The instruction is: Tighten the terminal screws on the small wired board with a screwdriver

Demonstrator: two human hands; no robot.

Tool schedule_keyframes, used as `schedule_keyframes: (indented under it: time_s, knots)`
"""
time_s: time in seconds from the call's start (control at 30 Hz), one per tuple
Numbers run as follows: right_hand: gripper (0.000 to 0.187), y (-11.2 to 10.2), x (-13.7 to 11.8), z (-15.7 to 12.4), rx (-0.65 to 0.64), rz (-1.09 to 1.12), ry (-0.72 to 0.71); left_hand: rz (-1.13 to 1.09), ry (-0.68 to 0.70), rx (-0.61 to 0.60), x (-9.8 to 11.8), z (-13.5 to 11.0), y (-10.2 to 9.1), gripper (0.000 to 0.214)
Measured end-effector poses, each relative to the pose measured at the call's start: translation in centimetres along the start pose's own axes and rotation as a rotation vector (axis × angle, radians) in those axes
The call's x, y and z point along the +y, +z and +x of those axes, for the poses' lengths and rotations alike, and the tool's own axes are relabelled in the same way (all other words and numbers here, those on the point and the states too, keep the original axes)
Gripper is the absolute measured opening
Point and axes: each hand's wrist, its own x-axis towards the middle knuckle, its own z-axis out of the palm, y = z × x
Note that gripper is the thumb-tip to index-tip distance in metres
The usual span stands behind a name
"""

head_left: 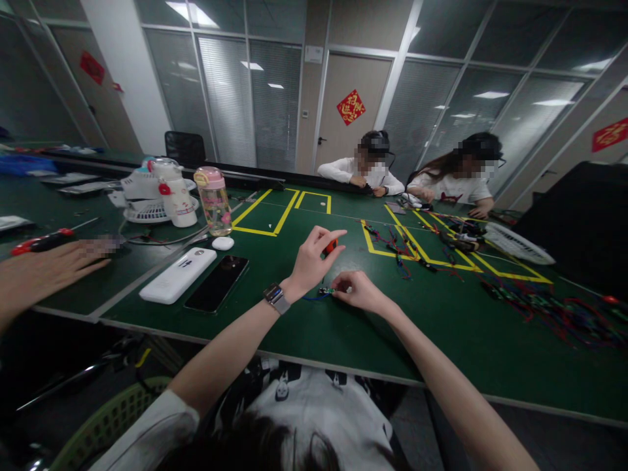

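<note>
My left hand (314,258) is raised a little above the green table (441,327), its fingers closed round a small orange and black tool (330,246). A watch sits on that wrist. My right hand (356,289) rests on the table just to the right, pinching a small dark component (324,290) with blue wires. The two hands are close together near the table's middle.
A white power bank (177,275) and a black phone (216,282) lie left of my hands. Further left stand a pink-lidded bottle (214,200) and a white fan (147,191). Another person's hand (44,269) rests at far left. Two people sit across; wire bundles (549,301) lie right.
</note>
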Motion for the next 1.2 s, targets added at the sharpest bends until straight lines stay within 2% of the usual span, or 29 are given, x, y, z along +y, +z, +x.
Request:
schedule_keyframes:
  time_s: [0.27, 0.53, 0.77, 0.97, 1.2]
  knots:
    - [0.01, -0.1, -0.1, -0.1, 0.019, -0.004, -0.005, 0.02, 0.0, -0.009, 0.0, 0.0, -0.1, 0.029]
    - [0.014, -0.4, -0.5, -0.2, 0.043, -0.035, -0.076, 0.002, -0.005, 0.002, 0.0, 0.1, -0.1, 0.029]
    - [0.013, 0.2, 0.5, 0.5, 0.221, -0.052, -0.087, 0.006, -0.002, 0.004, -0.1, 0.1, -0.1, 0.028]
    - [0.012, 1.3, 1.8, 1.3, 0.163, -0.03, -0.049, 0.042, 0.006, 0.023, -0.3, 0.2, -0.2, 0.028]
    - [0.021, 0.7, 1.1, 0.5, 0.097, -0.014, -0.117, 0.049, 0.007, 0.046, -0.4, 0.3, -0.5, 0.028]
